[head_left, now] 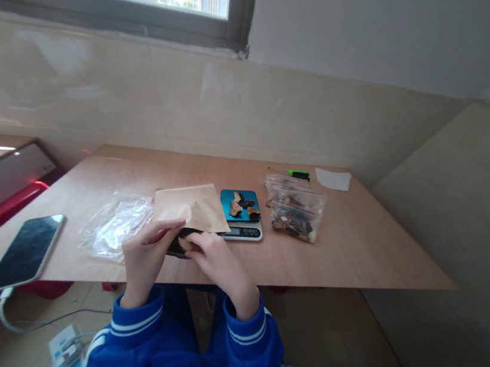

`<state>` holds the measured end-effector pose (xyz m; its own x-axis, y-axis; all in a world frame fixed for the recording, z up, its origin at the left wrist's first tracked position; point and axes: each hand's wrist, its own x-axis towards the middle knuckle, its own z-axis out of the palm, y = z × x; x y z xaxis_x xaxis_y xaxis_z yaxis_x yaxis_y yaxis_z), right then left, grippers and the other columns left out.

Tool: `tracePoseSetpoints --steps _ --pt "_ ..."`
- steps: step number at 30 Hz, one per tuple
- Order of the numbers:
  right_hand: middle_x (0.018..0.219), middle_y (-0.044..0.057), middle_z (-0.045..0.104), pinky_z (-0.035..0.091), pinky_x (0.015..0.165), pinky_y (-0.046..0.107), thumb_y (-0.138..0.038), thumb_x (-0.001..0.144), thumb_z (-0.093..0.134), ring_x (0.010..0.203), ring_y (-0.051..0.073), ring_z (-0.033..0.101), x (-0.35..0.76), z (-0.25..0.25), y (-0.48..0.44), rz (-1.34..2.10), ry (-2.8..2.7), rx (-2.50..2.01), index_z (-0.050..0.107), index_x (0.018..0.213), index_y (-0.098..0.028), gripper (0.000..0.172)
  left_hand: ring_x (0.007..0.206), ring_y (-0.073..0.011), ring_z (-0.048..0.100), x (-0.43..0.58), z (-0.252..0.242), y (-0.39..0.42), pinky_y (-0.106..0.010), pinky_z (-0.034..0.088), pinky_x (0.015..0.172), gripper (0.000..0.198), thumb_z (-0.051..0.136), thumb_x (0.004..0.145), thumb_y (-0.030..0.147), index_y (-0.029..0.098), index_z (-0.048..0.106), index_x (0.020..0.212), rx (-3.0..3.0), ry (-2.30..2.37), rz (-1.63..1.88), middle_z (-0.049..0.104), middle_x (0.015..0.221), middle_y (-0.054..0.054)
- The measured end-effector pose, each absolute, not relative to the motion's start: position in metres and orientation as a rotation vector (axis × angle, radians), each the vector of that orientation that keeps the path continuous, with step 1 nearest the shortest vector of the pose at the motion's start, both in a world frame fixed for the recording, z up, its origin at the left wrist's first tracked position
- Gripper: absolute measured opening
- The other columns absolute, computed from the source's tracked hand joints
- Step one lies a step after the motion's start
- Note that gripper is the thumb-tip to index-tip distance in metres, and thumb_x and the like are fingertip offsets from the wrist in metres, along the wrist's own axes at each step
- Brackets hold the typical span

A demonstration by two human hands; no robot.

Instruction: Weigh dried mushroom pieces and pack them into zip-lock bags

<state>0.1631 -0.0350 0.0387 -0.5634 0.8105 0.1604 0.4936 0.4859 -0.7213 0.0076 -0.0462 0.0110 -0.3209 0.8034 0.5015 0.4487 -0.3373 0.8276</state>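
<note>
A brown kraft paper bag (192,205) lies at the table's front, its dark opening facing me. My left hand (148,249) pinches the bag's upper edge between thumb and fingers. At the opening, my right hand (212,257) has its fingers closed on a tan dried piece (189,245), partly hidden by the fingers. Just beyond the right hand stands a kitchen scale (253,231) with a blue top. Several curled dried pieces (235,208), dark brown and tan, rest on it; the display's reading is too small to make out.
To the right stand several filled zip bags (296,220) of similar pieces, with a green-and-black screwdriver (299,174) and white paper (332,180) behind. Clear empty plastic bags (117,224) lie left. A phone (25,254) with a plugged-in cable sits at the left front edge.
</note>
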Motion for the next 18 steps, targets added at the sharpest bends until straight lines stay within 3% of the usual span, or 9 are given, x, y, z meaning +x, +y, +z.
tracePoseSetpoints --steps 5,11,18 --pt "0.103 0.004 0.072 0.050 0.086 0.030 -0.016 0.085 0.063 0.096 0.019 0.065 0.180 0.039 -0.033 1.091 -2.047 -0.975 0.068 0.104 -0.020 0.020 0.083 -0.0188 0.071 0.008 0.010 -0.045 -0.029 0.058 0.078 0.010 0.070 0.076 0.029 0.027 0.075 0.085 1.604 1.628 1.683 0.076 0.086 0.003" --pt "0.113 0.005 0.070 0.049 0.098 0.037 -0.037 0.077 0.072 0.108 0.021 0.064 0.209 0.026 -0.026 1.551 -1.568 -0.666 0.068 0.103 -0.019 0.032 0.084 -0.0200 0.072 0.008 0.010 -0.044 -0.032 0.059 0.080 0.011 0.069 0.077 0.031 0.026 0.075 0.084 1.596 1.634 1.687 0.076 0.087 0.002" --pt "0.117 0.007 0.068 0.056 0.085 0.033 -0.044 0.074 0.073 0.106 0.021 0.064 0.239 0.009 0.001 1.311 -1.250 -0.801 0.064 0.107 -0.022 0.041 0.087 -0.0201 0.071 -0.015 0.004 -0.043 -0.032 0.057 0.084 0.014 0.073 0.074 0.032 0.025 0.075 0.085 1.529 1.655 1.706 0.076 0.088 0.000"
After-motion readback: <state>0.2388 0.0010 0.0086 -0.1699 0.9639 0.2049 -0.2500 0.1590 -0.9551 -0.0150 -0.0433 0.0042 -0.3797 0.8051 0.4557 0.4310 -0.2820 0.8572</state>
